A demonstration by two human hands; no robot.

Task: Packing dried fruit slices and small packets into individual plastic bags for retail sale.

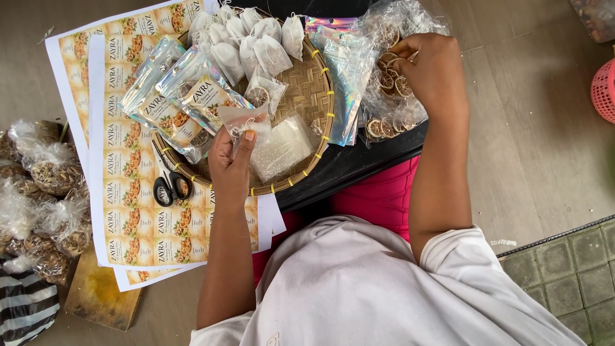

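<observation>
My left hand (pixel 232 161) pinches a small clear plastic pouch (pixel 242 120) above a round woven bamboo tray (pixel 312 96). On the tray lie several white tea bags (pixel 250 38), labelled clear pouches (pixel 182 102), a small packet holding a dried citrus slice (pixel 259 96) and a bag of white granules (pixel 282 147). My right hand (pixel 432 70) reaches into a large clear bag of dried citrus slices (pixel 391 96) to the right of the tray, fingers closed around slices inside it.
Sheets of printed labels (pixel 128 179) lie under the tray's left side, with black scissors (pixel 172 187) on them. Holographic pouches (pixel 346 70) lean on the tray's right rim. Bags of dried goods (pixel 45 192) pile at the left; a pink basket (pixel 604 90) sits at the right edge.
</observation>
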